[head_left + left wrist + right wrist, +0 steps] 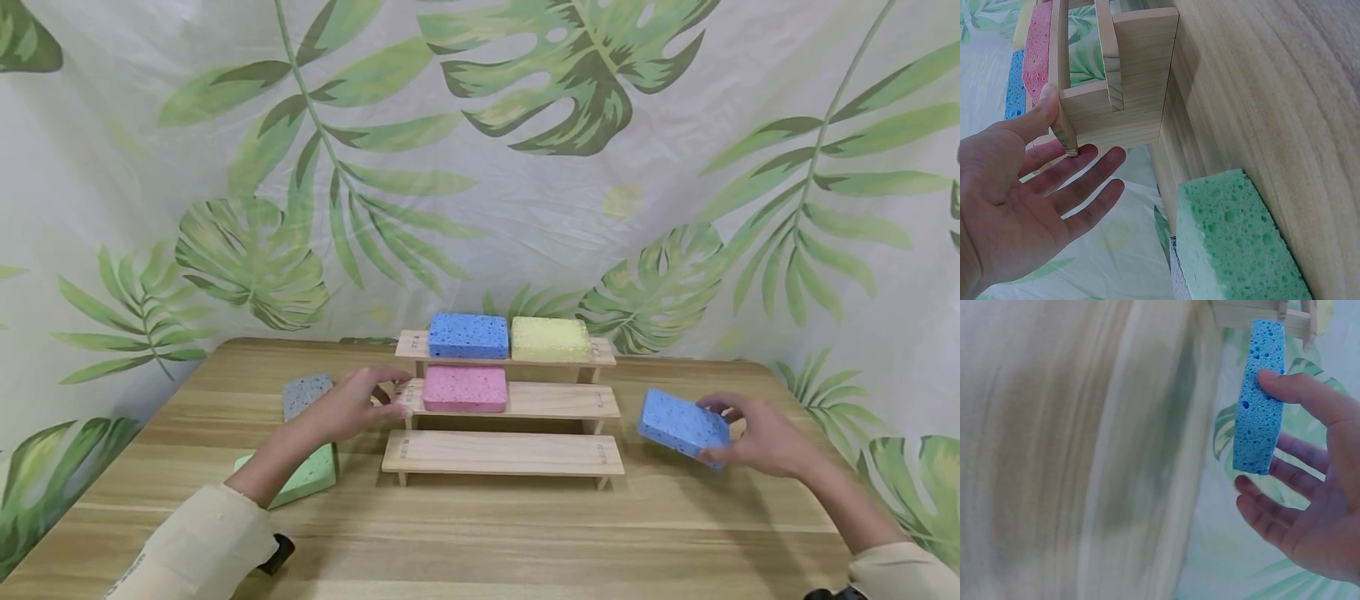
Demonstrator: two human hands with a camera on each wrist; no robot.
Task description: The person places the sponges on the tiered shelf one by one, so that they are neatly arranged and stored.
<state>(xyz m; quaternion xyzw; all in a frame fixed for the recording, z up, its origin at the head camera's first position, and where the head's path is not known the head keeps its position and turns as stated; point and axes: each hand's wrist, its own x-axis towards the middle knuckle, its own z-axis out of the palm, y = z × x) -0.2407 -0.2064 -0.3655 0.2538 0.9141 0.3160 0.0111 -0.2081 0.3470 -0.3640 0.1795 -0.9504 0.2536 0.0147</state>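
A blue sponge (681, 423) is tilted above the tabletop at the right, pinched along its near end by my right hand (765, 437). In the right wrist view the thumb presses one face of this sponge (1260, 412), with fingers behind it. My left hand (345, 406) grips the left end of the middle step of a wooden stepped rack (502, 454), thumb on top and the other fingers spread below. On that step lies a pink sponge (465, 389). Another blue sponge and a yellow sponge (551, 339) sit side by side on the top step.
Left of the rack, a green sponge (311, 477) lies on the wooden table (525, 550), partly behind my left forearm. A grey sponge (303, 394) is farther back. Behind the table hangs a leaf-patterned cloth (525, 208).
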